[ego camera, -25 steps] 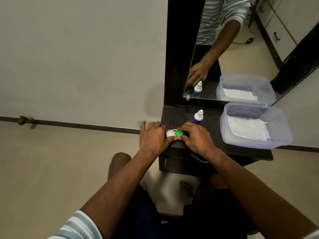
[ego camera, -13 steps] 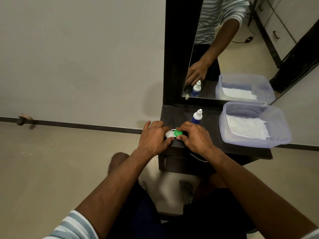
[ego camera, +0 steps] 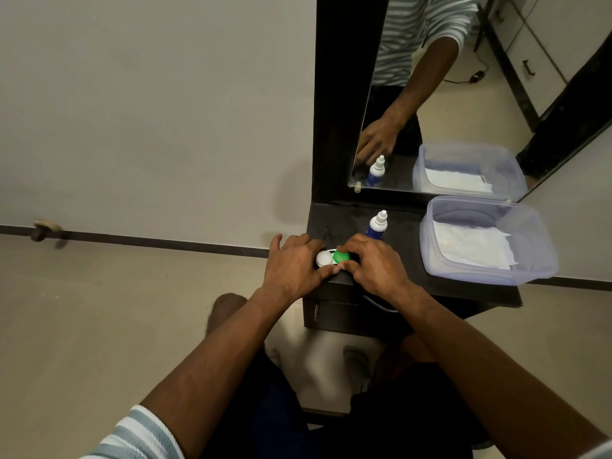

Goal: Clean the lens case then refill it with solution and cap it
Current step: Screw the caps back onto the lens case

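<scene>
Head view: lens case (ego camera: 332, 259) sits at the bench (ego camera: 414, 260) front edge. Left hand (ego camera: 294, 265) grips its white-capped side; right hand (ego camera: 374, 263) pinches the green cap (ego camera: 340, 255). Solution bottle (ego camera: 377, 225) stands upright just behind, plastic tub (ego camera: 536, 260) farther right.

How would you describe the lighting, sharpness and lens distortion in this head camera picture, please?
Head view: dim, soft indoor light; the dark wooden dressing table top loses detail. The hands and the small white and green lens case look sharp. Wide-angle bending slants the black mirror frame. The brown doorstop at the skirting looks slightly smeared.
</scene>
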